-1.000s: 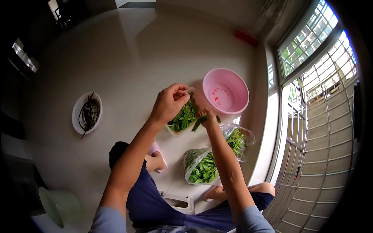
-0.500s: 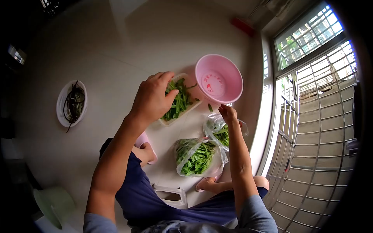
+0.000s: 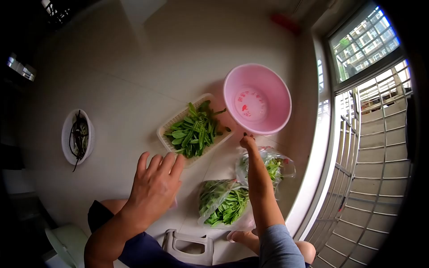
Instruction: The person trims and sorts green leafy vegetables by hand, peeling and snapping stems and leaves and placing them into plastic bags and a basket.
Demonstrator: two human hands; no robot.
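My left hand (image 3: 156, 183) is open, palm down and fingers apart, just in front of a cream rectangular basket (image 3: 166, 142) and holding nothing. In that basket lies a heap of leafy greens (image 3: 194, 134). My right hand (image 3: 248, 141) is closed in a pinch low by the floor, at the near rim of a pink basin (image 3: 281, 100). A small dark leaf (image 3: 245, 134) shows at its fingertips. Below my right forearm, a clear plastic bag (image 3: 223, 205) holds more greens. A second clear bag (image 3: 272, 167) with greens lies partly behind the forearm.
A white oval basket (image 3: 67, 138) with dark, stringy stalks stands on the floor at the left. A grey plastic stool (image 3: 190, 245) is between my legs. On the right are a sill and a barred window (image 3: 380, 134). A pale green basin (image 3: 67, 243) is at lower left.
My left hand has drawn back from over the greens toward me, its fingers now spread. My right hand has reached the loose leaf beside the pink basin. The view has shifted slightly.
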